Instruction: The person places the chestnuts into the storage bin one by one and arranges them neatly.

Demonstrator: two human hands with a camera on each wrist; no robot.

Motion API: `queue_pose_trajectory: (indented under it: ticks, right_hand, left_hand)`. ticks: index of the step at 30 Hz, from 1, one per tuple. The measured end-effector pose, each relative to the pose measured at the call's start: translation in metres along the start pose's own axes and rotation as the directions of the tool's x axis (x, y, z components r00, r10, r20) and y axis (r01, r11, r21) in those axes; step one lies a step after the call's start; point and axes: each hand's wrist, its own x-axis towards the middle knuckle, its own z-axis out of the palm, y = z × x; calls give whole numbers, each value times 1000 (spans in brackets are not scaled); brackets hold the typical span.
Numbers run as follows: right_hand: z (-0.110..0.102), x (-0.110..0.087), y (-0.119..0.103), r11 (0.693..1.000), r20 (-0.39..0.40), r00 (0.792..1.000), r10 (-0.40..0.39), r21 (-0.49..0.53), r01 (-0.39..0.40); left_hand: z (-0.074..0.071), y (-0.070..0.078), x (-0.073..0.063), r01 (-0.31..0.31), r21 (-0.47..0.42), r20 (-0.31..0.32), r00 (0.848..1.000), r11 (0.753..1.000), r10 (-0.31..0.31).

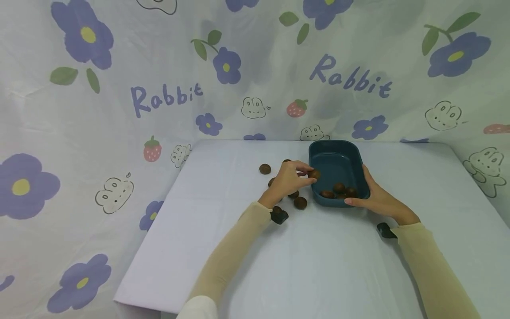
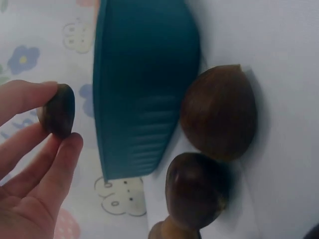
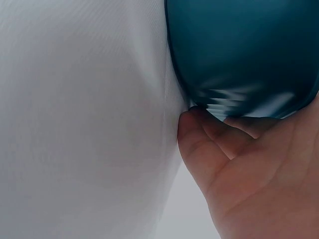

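Note:
A chestnut (image 2: 61,112) is pinched between the thumb and fingertips of my left hand (image 1: 287,179), just at the left rim of a deep teal dish (image 1: 336,166). Several chestnuts (image 1: 339,188) lie in the dish at its near end. My right hand (image 1: 380,201) holds the dish at its near right corner, thumb at the near rim and fingers along the right side. In the right wrist view, those fingers (image 3: 199,142) reach round the outside wall. Beside the dish, close under my left hand, loose chestnuts (image 2: 219,112) rest on the white cloth.
Another chestnut (image 1: 264,169) lies farther left on the white-covered table (image 1: 311,261). Dark wrist-camera pieces (image 1: 279,215) sit by both sleeves. A curtain (image 1: 255,75) printed with flowers and rabbits hangs behind and to the left.

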Motion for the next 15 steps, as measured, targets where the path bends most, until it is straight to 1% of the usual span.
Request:
queue_pose_trajectory:
  ticks: [3,8,15]
  right_hand:
    - [-1,0,-1,1000,2,1000,10,-3,-10]
    - [-1,0,-2,1000,8,1000,5,6,-5]
    - [-1,-1,-3,1000,23,1000,17,-2,-17]
  left_hand:
    - [4,0,3,-9,17,16,1000,1000,8]
    - [12,1,7,-2,44,35,999,999,0]
    - [23,1,13,-16,158,68,998,987,6]
